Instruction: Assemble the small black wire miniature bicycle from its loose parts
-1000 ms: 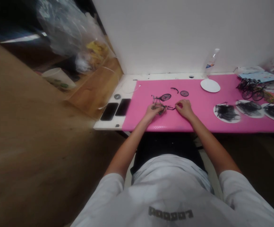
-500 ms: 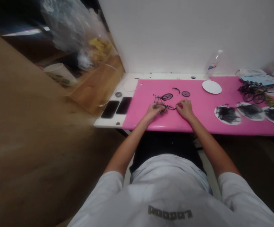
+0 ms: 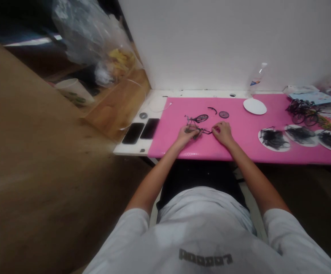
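Observation:
A small black toy bicycle [image 3: 201, 118], with one spoked wheel pointing away from me, is gripped at its near part by my left hand [image 3: 185, 136]. The fingers of that hand hide some of the frame. My right hand [image 3: 223, 133] is closed in a pinch at the tip of a thin dark rod-like part [image 3: 207, 132], which reaches toward the bicycle; I cannot tell whether the two are joined. Beyond my hands, a loose spoked wheel [image 3: 224, 114] lies flat on the pink mat [image 3: 177, 108]. Left of that wheel is a curved black piece [image 3: 212, 110].
Three white plates of black parts [image 3: 274, 139] stand at the right. Behind them are several toy bicycles [image 3: 302, 112] in a cluster. A bare white plate [image 3: 255, 106] and a clear bottle [image 3: 258, 76] are farther back. Two dark phones [image 3: 132, 133] lie at the left edge.
Both hands stay almost in place, with the bicycle still in my left hand and the thin part still at my right fingertips. The view has shifted slightly.

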Tool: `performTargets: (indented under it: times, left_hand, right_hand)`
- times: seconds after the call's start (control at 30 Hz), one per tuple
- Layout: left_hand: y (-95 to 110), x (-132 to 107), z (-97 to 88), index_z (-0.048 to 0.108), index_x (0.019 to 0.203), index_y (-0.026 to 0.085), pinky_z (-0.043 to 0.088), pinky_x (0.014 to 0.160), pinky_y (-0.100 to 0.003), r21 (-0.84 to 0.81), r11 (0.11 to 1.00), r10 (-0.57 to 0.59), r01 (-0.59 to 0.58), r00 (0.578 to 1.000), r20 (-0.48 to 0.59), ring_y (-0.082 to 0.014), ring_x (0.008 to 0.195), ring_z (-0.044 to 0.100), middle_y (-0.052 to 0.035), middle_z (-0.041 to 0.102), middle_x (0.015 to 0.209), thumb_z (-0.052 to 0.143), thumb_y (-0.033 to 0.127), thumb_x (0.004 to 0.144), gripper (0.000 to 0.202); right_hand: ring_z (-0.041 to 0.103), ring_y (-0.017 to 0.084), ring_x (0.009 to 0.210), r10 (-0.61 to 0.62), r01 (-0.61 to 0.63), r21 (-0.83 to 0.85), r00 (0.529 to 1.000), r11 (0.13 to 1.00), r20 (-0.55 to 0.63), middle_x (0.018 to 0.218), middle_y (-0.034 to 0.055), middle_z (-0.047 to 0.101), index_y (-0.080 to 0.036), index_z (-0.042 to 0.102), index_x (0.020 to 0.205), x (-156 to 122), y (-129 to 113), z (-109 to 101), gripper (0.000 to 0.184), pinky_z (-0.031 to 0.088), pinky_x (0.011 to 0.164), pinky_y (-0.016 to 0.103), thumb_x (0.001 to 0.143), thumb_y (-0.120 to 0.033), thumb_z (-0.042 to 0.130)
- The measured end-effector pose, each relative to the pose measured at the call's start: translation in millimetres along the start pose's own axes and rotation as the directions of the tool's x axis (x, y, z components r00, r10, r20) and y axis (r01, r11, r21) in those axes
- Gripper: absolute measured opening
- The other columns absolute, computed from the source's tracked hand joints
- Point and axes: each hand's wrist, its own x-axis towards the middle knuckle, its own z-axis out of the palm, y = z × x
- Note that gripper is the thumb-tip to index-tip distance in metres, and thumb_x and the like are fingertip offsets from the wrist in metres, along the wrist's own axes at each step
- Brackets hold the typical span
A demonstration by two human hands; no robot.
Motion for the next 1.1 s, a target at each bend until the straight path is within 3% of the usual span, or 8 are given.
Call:
performTargets:
  times: [0.23,0.67,0.87,0.97,1.1]
  left_hand:
    - [-16.3,5.7,2.1,0.074,0.104,0.012,0.062,0.075,-0.028,0.046,0.995,0.086,-0.085,0.996,-0.010,-0.0166,0.075,0.079,-0.0053,0.079,0.085,0.091,0.015,0.076,0.033]
    - [-18.9,8.9,2.6,0.065,0.100,0.018,0.059,0.074,-0.028,0.070,0.985,0.164,-0.157,0.980,-0.112,-0.0143,0.066,0.072,-0.0020,0.077,0.075,0.085,0.024,0.083,0.027]
    - [-19.1,8.2,2.4,0.064,0.100,0.018,0.059,0.074,-0.027,0.075,0.987,0.153,-0.145,0.981,-0.118,-0.0141,0.066,0.073,-0.0023,0.077,0.075,0.085,0.024,0.083,0.027]
    - [-22.2,10.0,0.7,0.064,0.103,0.018,0.058,0.072,-0.028,0.054,0.986,0.161,-0.156,0.981,-0.107,-0.0151,0.067,0.073,-0.0035,0.078,0.077,0.087,0.028,0.082,0.032]
    - [-25.3,11.8,-1.6,0.065,0.105,0.018,0.058,0.071,-0.029,0.048,0.987,0.160,-0.156,0.983,-0.093,-0.0159,0.068,0.073,-0.0041,0.078,0.079,0.088,0.032,0.082,0.036]
  right_hand:
    - [0.060,0.038,0.122,-0.025,0.025,0.021,1.000,0.999,0.008,0.123,0.0159,0.076,-0.023,0.081,0.107,0.2,0.5,-0.7,0.030,0.046,0.109,0.055,0.104,-0.049,0.067]
    - [0.060,0.040,0.124,-0.061,0.065,-0.039,0.995,0.997,0.080,0.126,0.0187,0.078,-0.021,0.077,0.117,-4.3,-23.3,-10.2,0.031,0.047,0.106,0.056,0.106,-0.040,0.055]
    - [0.055,0.043,0.135,-0.051,0.063,-0.109,0.993,0.992,0.110,0.148,0.0234,0.067,-0.015,0.069,0.142,-5.9,-22.6,-9.6,0.053,0.045,0.114,0.059,0.111,-0.052,0.047]
    - [0.054,0.045,0.138,-0.038,0.069,-0.180,0.984,0.981,0.173,0.154,0.0266,0.062,-0.012,0.064,0.150,0.0,-19.4,-10.6,0.062,0.044,0.117,0.063,0.110,-0.056,0.047]
    - [0.055,0.047,0.137,-0.029,0.063,-0.176,0.982,0.982,0.188,0.147,0.0288,0.065,-0.010,0.065,0.148,23.6,-7.5,-14.1,0.061,0.048,0.115,0.065,0.110,-0.054,0.047]
